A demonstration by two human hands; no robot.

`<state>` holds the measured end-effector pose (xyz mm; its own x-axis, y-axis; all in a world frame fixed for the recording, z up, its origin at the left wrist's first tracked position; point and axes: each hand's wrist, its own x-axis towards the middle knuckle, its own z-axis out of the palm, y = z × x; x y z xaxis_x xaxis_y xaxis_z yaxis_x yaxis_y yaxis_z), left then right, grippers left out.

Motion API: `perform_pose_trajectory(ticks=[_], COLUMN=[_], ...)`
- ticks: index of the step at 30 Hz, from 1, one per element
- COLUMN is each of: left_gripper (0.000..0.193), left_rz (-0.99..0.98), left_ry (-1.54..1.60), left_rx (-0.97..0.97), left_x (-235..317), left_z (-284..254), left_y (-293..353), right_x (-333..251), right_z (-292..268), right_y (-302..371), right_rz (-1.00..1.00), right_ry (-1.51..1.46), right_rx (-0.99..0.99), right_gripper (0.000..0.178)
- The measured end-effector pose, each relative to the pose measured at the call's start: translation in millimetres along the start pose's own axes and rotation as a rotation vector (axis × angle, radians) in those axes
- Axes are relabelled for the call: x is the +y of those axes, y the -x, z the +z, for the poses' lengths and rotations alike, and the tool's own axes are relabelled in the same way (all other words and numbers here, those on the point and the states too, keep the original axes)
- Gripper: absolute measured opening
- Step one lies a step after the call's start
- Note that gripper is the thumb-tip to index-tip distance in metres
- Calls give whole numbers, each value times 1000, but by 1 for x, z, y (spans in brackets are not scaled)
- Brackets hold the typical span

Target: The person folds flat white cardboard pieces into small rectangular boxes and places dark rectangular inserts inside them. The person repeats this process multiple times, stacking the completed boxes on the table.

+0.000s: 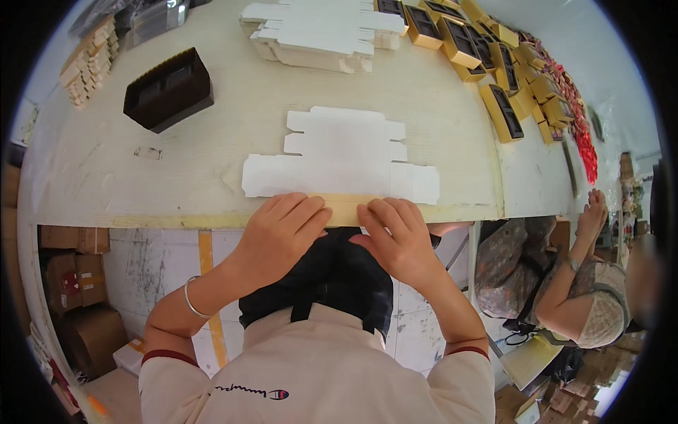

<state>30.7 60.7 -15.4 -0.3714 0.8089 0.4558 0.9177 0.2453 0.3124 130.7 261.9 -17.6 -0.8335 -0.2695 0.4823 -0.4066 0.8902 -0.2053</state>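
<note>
Right at the near edge of the table [233,131], pretty much dead centre, there's a flat white cardboard blank [342,152] with notched tabs sticking out both sides and a gold strip [344,206] along the edge closest to the person. Both hands are on that strip. Left hand [282,230] has its fingers pressed together and bent over one end, thumb tucked mostly out of sight; right hand [397,233] does the same at the other end, fingers bunched, thumb poking out below. Looks like a pinch on both sides, with a gap of bare gold between. Silver bangle [192,299] on the left arm, btw.

Further back, straight ahead, sits a pile of similar white blanks [318,32]. Off to the left is a dark brown tray-like block [169,92], tilted at an angle, and beyond it a pale stack of small pieces [90,62]. Far right's a jumble of gold boxes [503,113] with dark inserts, then a bright red heap [585,152], and another person [563,304] beside the table, hands raised.
</note>
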Motion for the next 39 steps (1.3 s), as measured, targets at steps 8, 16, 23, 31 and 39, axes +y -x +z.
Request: perform_pose_trajectory(ticks=[8, 16, 23, 31, 39], left_gripper=[10, 21, 19, 13, 9], left_rz=[-94, -222, -296, -82, -5], left_ry=[80, 55, 198, 325, 166], left_rx=[-143, -87, -251, -499, -396], left_x=[-19, 0, -31, -63, -63], left_z=[-10, -29, -27, -24, -22], left_y=[-31, -39, -42, -80, -74], right_x=[13, 1, 9, 11, 6], right_z=[-8, -10, -28, -14, -6], right_y=[-31, -44, -16, 9, -33], right_rz=[271, 607, 258, -14, 64], right_ry=[-156, -650, -560, -114, -16], right_rx=[-185, -122, 109, -37, 32], right_gripper=[7, 30, 53, 26, 22])
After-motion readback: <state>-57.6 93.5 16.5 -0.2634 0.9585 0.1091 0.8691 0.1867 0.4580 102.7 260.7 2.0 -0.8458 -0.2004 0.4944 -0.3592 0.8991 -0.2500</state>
